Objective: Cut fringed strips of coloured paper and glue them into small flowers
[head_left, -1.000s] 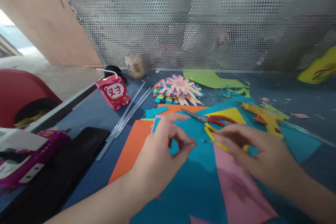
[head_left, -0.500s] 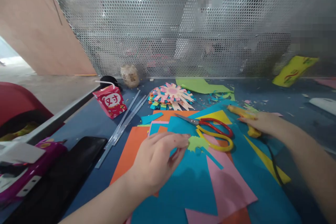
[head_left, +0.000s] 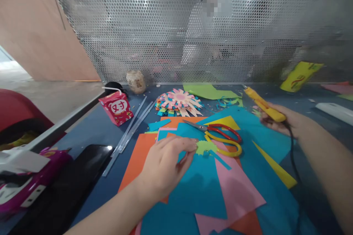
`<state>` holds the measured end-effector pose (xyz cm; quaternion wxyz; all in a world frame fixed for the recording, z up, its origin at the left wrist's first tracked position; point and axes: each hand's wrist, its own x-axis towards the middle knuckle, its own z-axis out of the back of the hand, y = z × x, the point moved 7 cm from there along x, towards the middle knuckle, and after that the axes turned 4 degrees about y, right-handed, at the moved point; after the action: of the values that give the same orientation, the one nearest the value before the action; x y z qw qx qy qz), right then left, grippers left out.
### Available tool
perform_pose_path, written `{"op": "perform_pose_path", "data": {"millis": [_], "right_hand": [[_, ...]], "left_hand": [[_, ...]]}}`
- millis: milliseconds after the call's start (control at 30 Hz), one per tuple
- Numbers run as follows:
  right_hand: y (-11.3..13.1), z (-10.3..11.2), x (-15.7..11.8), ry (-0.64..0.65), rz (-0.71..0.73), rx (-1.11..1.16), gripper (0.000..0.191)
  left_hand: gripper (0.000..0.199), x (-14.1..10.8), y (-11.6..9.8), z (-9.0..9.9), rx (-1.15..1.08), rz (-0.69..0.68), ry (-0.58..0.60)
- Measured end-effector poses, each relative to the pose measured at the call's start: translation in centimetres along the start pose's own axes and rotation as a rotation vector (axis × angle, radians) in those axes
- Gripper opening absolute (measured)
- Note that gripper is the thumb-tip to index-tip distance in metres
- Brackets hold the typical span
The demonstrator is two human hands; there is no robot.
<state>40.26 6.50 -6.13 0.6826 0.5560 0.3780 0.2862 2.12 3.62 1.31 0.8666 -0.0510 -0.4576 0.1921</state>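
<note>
My left hand (head_left: 168, 165) rests over the blue paper (head_left: 204, 187), its fingertips pinched at the edge of a small light-green paper piece (head_left: 205, 147) with a jagged rim. A narrow blue paper strip (head_left: 220, 159) lies against that piece. On the right, my right hand (head_left: 281, 119) is wrapped round a yellow hot glue gun (head_left: 260, 103), raised with its metal tip pointing up and left. Its black cord hangs down past my wrist. Between the hands lie scissors (head_left: 217, 132) with one red and one yellow handle loop.
Fringed paper flowers (head_left: 179, 101) are piled behind the sheets. Clear glue sticks (head_left: 129, 128), a red drink carton (head_left: 117, 107) and a black phone (head_left: 88, 161) stand or lie at left. A perforated metal panel (head_left: 154, 25) bounds the back; a yellow packet (head_left: 300, 77) leans there.
My right hand has lifted the glue gun off the paper and turned it upward. My left hand stays at the green piece. The view has shifted slightly.
</note>
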Motion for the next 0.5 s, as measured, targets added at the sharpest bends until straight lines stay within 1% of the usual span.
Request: {"op": "perform_pose_path", "data": {"millis": [100, 167, 233, 267, 333, 400, 467, 500], "right_hand": [[1.1, -1.3, -0.9, 0.027, 0.070, 0.273, 0.020], [1.7, -2.2, -1.6, 0.037, 0.113, 0.375, 0.017], [2.4, -3.3, -2.3, 0.060, 0.163, 0.420, 0.008], [2.7, -3.8, -2.8, 0.086, 0.195, 0.426, 0.008], [3.5, -5.1, -3.8, 0.164, 0.268, 0.410, 0.015], [4.1, -6.4, -5.2, 0.266, 0.318, 0.351, 0.013], [4.0, -7.6, -6.8, 0.361, 0.300, 0.246, 0.008], [3.7, -8.1, -7.6, 0.412, 0.275, 0.176, 0.012]], "left_hand": [[0.008, -0.2, 0.0, -0.1, -0.003, -0.028, -0.019], [0.008, -0.3, 0.0, 0.0, 0.032, -0.069, -0.026], [0.012, -0.5, -0.1, 0.1, 0.102, -0.148, -0.025], [0.015, -0.5, -0.3, 0.3, 0.139, -0.194, -0.025], [0.017, -0.5, -0.4, 0.7, 0.201, -0.255, -0.031], [0.013, -0.4, -0.4, 1.3, 0.241, -0.258, -0.044], [0.012, -0.1, -0.3, 1.8, 0.275, -0.232, -0.051], [0.012, 0.0, -0.4, 1.9, 0.286, -0.223, -0.056]]}}
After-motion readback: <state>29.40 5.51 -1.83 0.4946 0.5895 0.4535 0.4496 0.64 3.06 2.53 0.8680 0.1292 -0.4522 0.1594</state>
